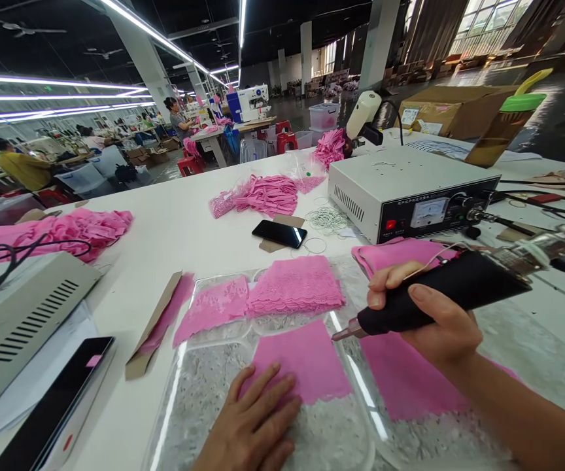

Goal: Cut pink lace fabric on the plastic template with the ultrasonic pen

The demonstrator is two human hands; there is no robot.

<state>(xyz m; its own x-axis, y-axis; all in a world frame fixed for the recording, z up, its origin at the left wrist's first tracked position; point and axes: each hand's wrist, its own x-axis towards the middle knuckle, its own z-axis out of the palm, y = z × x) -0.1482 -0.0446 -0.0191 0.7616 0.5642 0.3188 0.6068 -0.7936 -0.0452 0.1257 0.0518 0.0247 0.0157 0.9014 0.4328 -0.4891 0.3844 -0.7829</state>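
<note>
My left hand (257,418) lies with fingers spread on the lower left part of a pink fabric piece (307,363). That piece rests on a clear, glossy sheet (204,392) with a grey stone-like pattern. My right hand (439,314) is wrapped round a black handheld ultrasonic tool (424,291), whose narrow metal tip points left, close to the upper right edge of the piece. I cannot tell whether the tip touches it. A second pink piece (410,379) lies under my right forearm. Behind are a stack of scalloped pink lace pieces (297,284) and a single lace piece (218,304).
A grey control box (410,190) with a dial stands at the back right. A black phone (279,233), pink strips (267,194) and a cardboard strip (152,327) lie on the white table. Another grey box (37,320) and a dark tablet (54,405) are at left.
</note>
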